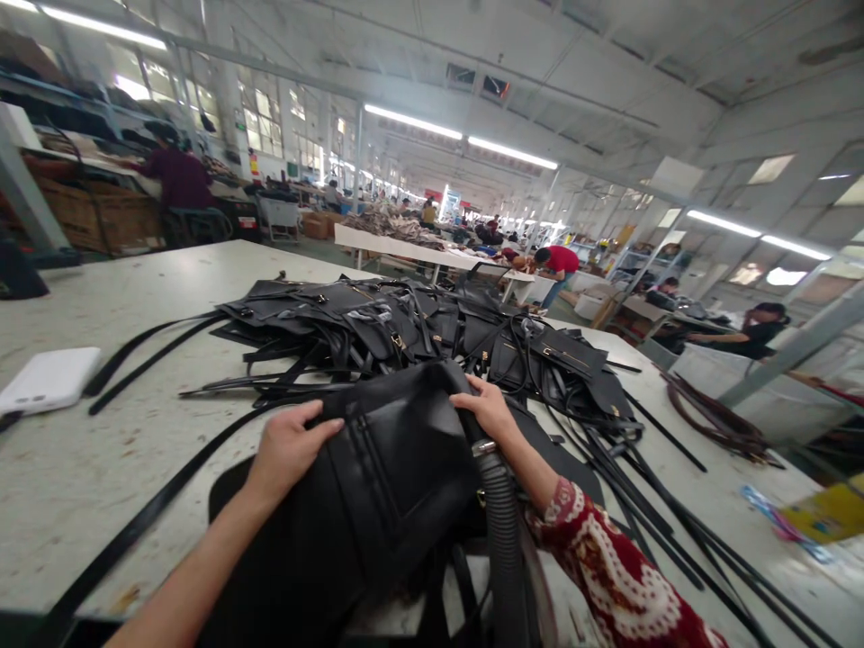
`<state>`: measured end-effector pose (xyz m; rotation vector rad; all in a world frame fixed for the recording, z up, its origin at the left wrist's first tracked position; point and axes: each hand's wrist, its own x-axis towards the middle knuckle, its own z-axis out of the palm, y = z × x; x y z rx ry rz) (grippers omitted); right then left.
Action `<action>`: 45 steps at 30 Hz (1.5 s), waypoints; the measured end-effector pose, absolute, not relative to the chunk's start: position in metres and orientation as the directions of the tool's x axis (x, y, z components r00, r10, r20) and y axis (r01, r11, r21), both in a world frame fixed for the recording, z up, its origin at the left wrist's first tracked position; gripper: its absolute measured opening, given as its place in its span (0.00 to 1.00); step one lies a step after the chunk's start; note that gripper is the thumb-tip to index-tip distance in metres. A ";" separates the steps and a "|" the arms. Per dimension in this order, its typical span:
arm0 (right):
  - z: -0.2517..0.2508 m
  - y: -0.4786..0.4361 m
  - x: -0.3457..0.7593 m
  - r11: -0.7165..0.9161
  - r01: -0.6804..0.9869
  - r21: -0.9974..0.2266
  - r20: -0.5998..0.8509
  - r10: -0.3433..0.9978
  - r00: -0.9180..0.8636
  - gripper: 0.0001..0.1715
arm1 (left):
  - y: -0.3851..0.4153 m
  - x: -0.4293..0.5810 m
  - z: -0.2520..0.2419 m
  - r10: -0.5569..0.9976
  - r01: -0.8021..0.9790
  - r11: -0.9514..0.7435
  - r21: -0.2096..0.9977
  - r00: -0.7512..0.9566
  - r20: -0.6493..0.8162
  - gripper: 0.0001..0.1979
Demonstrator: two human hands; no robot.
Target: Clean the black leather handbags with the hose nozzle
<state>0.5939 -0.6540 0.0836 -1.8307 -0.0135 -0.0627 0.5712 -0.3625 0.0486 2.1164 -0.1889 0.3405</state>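
Gripping a black leather bag (378, 477) at its top edge, both hands, left (287, 450) and right (490, 409), held it near the worktop (81, 468) edge at 6 o'clock. Many similar bags (432, 333) lay piled at 12 o'clock, apparently awaiting handling.

Two hands, left (287, 450) and right (490, 409), on one black bag (378, 486); one heap of black bags (432, 333), number uncertain; one white box (47, 380); one ribbed hose (503, 522); one worktop (101, 468).

Table (135, 306) w/ bags (405, 333), straps (155, 346).
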 end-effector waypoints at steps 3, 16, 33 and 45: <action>0.107 -0.678 0.562 -0.211 0.071 -0.975 0.084 -0.051 0.995 0.32 | -0.364 0.569 0.128 -0.001 -0.428 -0.774 0.466 0.737 0.676 0.09; 0.100 -0.738 0.390 0.022 0.044 -0.999 0.040 -0.184 0.982 0.37 | -0.498 0.510 0.039 -0.832 -0.844 -0.476 -0.247 0.342 0.436 0.10; 0.072 -0.708 0.359 -0.145 -0.214 -0.966 -0.227 0.081 0.970 0.40 | -0.475 0.472 -0.011 -0.510 -0.703 -0.692 0.163 0.637 0.578 0.11; 0.046 -0.669 0.379 -0.225 -0.214 -0.951 -0.233 0.061 0.971 0.42 | -0.472 0.474 -0.007 -0.388 -0.614 -0.716 0.332 0.746 0.542 0.10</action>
